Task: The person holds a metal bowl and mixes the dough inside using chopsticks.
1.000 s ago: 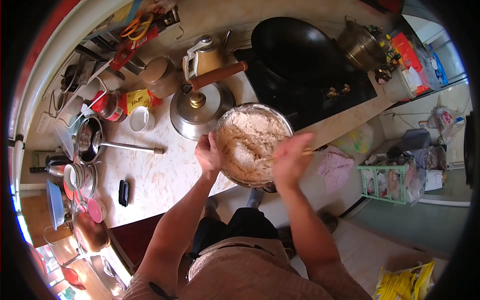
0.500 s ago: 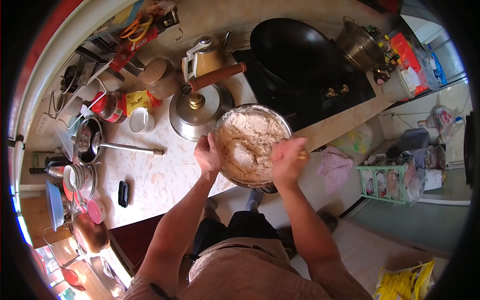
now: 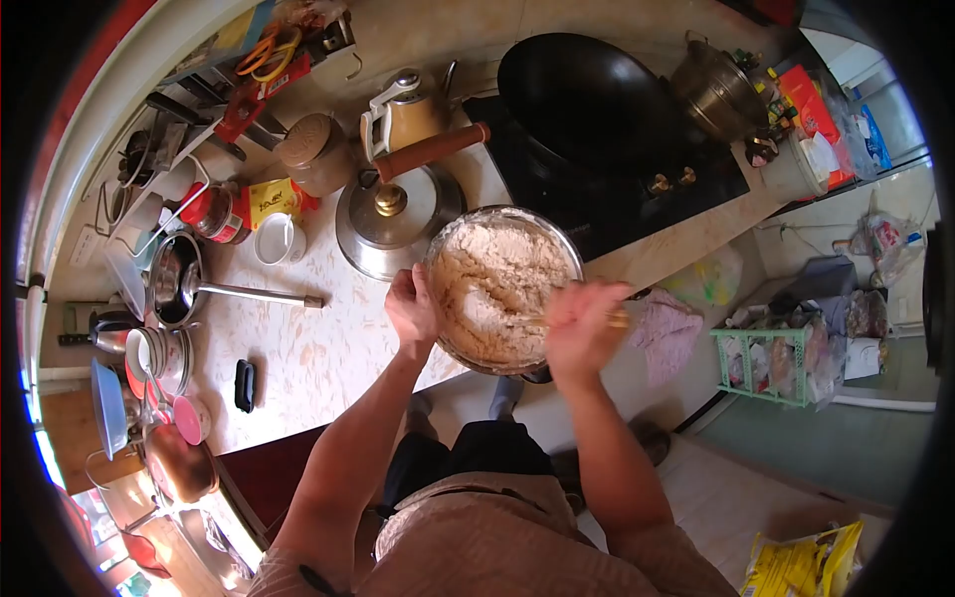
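Note:
A round metal pot (image 3: 580,257) at the counter's front edge holds a pale, crumbly flour mixture (image 3: 502,264). My left hand (image 3: 411,305) grips its left rim, thumb on the edge. Over the right rim, my right hand (image 3: 587,326) is closed around thin wooden chopsticks (image 3: 534,320), slightly blurred. Their tips reach into the mixture, and the other ends show beyond my fist; I cannot tell how many sticks there are. A lid (image 3: 363,231) with a brass-coloured knob rests just left of the pot.
Behind the pot, a black wok (image 3: 587,99) sits on a dark cooktop (image 3: 637,214). A kettle (image 3: 410,109), a small white bowl (image 3: 280,240) and a long-handled pan (image 3: 177,284) stand to the left. A green basket (image 3: 761,368) is at right.
My right hand has shifted a little to the right and turned, so more of the chopsticks shows. My left hand stays on the rim.

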`<state>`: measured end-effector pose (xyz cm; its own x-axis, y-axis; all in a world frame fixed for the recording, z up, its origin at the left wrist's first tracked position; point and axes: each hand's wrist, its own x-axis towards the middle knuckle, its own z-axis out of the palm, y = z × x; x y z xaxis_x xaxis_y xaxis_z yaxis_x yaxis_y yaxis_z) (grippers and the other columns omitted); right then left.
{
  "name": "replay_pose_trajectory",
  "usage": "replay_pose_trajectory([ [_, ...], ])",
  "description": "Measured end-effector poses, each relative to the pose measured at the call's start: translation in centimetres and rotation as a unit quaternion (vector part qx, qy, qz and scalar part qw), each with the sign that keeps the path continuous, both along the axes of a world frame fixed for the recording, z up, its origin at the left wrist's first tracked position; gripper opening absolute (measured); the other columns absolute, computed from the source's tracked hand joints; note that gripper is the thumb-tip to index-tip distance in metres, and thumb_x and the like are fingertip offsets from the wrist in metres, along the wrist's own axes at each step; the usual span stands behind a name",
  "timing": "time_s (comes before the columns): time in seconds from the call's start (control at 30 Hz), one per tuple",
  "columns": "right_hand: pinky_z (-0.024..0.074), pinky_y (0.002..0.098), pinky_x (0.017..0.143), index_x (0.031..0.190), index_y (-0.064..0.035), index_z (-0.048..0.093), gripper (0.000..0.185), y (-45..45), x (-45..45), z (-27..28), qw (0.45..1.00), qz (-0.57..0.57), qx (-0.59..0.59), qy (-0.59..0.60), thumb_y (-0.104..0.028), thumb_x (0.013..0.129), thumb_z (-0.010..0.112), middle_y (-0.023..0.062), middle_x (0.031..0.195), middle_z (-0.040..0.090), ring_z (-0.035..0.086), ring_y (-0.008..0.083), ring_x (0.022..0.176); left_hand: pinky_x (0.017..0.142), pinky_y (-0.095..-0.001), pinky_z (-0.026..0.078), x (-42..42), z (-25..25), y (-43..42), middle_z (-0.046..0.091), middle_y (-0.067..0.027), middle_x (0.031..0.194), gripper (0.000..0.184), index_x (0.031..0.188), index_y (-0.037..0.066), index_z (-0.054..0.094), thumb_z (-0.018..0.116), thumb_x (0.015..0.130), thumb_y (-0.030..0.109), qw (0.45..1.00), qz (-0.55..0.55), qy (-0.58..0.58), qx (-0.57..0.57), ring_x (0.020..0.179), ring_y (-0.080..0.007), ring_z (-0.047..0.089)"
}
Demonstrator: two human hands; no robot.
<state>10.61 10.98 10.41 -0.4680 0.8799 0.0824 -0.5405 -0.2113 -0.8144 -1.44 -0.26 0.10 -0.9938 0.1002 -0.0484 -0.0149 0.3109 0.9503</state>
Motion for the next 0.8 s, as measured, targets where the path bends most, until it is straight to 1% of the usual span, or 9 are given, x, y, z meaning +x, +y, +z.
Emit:
replay_pose_trajectory([
  [0.1, 0.0271, 0.0257, 0.043, 0.063, -0.0099, 0.035, 0.050, -0.1, -0.3, -2.8, 0.988, 0.002, 0.094, -0.120, -0.046, 0.097, 0.036, -0.0025, 0.052, 0.029, 0.029, 0.0090, 0.044, 0.052, -0.0333, 0.036, 0.2, -0.1, 0.1, 0.047, -0.0077, 0.055, 0.043, 0.066, -0.004, 0.050, 0.052, 0.092, 0.030, 1.000, -0.007, 0.007, -0.015, 0.055, -0.0143, 0.038],
  [0.17, 0.0275, 0.0259, 0.043, 0.063, -0.0093, 0.035, 0.049, 0.7, 0.3, -2.0, 0.991, -0.011, 0.087, -0.105, -0.045, 0.098, 0.035, -0.0027, 0.052, 0.029, 0.030, 0.0092, 0.045, 0.052, -0.0327, 0.035, -0.1, -1.0, 0.2, 0.046, -0.0065, 0.055, 0.042, 0.066, -0.003, 0.050, 0.052, 0.093, 0.030, 0.999, 0.015, 0.046, -0.021, 0.054, -0.0134, 0.037],
  [0.23, 0.0278, 0.0256, 0.043, 0.063, -0.0083, 0.035, 0.049, 0.9, 0.7, 1.1, 1.000, -0.024, 0.016, -0.006, -0.041, 0.099, 0.034, -0.0015, 0.052, 0.034, 0.034, 0.0097, 0.045, 0.052, -0.0327, 0.036, 0.1, -1.0, -0.2, 0.046, -0.0068, 0.055, 0.043, 0.066, -0.003, 0.050, 0.052, 0.093, 0.030, 0.999, 0.008, 0.028, -0.019, 0.055, -0.0135, 0.038],
  [0.27, 0.0239, 0.0249, 0.042, 0.063, -0.0121, 0.030, 0.050, 0.5, 0.6, 2.0, 1.000, -0.008, 0.004, -0.019, -0.049, 0.096, 0.038, -0.0027, 0.051, 0.028, 0.027, 0.0093, 0.044, 0.052, -0.0326, 0.036, 0.0, -0.8, 0.0, 0.046, -0.0070, 0.055, 0.043, 0.066, -0.003, 0.050, 0.052, 0.093, 0.031, 1.000, 0.002, 0.017, -0.012, 0.055, -0.0137, 0.038],
  [0.37, 0.0230, 0.0251, 0.042, 0.062, -0.0121, 0.031, 0.050, -1.1, -0.3, -2.5, 0.989, -0.006, 0.077, -0.123, -0.049, 0.096, 0.038, -0.0022, 0.051, 0.028, 0.026, 0.0093, 0.044, 0.051, -0.0340, 0.038, 0.0, -0.4, 0.0, 0.048, -0.0107, 0.053, 0.040, 0.065, -0.003, 0.047, 0.052, 0.093, 0.025, 1.000, -0.002, 0.019, -0.024, 0.051, -0.0161, 0.039],
  [0.53, 0.0243, 0.0253, 0.042, 0.062, -0.0114, 0.028, 0.050, -0.3, 0.4, 0.4, 0.994, -0.002, 0.041, -0.097, -0.048, 0.096, 0.037, -0.0019, 0.052, 0.026, 0.027, 0.0097, 0.044, 0.051, -0.0337, 0.038, -0.3, -0.5, 0.1, 0.048, -0.0108, 0.053, 0.040, 0.065, -0.003, 0.048, 0.052, 0.093, 0.025, 0.999, -0.003, 0.037, -0.040, 0.052, -0.0156, 0.040],
  [0.63, 0.0283, 0.0241, 0.043, 0.061, -0.0080, 0.036, 0.051, -0.8, 0.1, 0.6, 1.000, -0.001, 0.005, -0.014, -0.044, 0.098, 0.035, -0.0015, 0.050, 0.038, 0.036, 0.0077, 0.045, 0.051, -0.0334, 0.038, -0.1, -0.6, 0.1, 0.048, -0.0107, 0.054, 0.040, 0.066, -0.004, 0.049, 0.052, 0.093, 0.025, 0.999, 0.000, 0.033, -0.020, 0.052, -0.0150, 0.040],
  [0.7, 0.0248, 0.0257, 0.040, 0.060, -0.0101, 0.029, 0.053, -1.0, -0.5, -1.9, 0.983, -0.032, 0.093, -0.155, -0.047, 0.097, 0.036, -0.0006, 0.050, 0.031, 0.031, 0.0096, 0.042, 0.052, -0.0333, 0.039, 0.2, -0.6, 0.0, 0.048, -0.0108, 0.054, 0.039, 0.067, -0.004, 0.049, 0.052, 0.093, 0.025, 1.000, 0.004, 0.024, 0.008, 0.053, -0.0149, 0.041],
  [0.8, 0.0256, 0.0251, 0.040, 0.060, -0.0098, 0.031, 0.052, -0.8, 0.7, -1.2, 0.988, -0.047, 0.048, -0.136, -0.045, 0.097, 0.036, 0.0003, 0.051, 0.036, 0.033, 0.0094, 0.043, 0.052, -0.0325, 0.039, 0.2, -0.5, -0.1, 0.050, -0.0099, 0.056, 0.038, 0.069, -0.005, 0.051, 0.052, 0.093, 0.024, 1.000, -0.001, 0.022, -0.019, 0.053, -0.0144, 0.042],
])
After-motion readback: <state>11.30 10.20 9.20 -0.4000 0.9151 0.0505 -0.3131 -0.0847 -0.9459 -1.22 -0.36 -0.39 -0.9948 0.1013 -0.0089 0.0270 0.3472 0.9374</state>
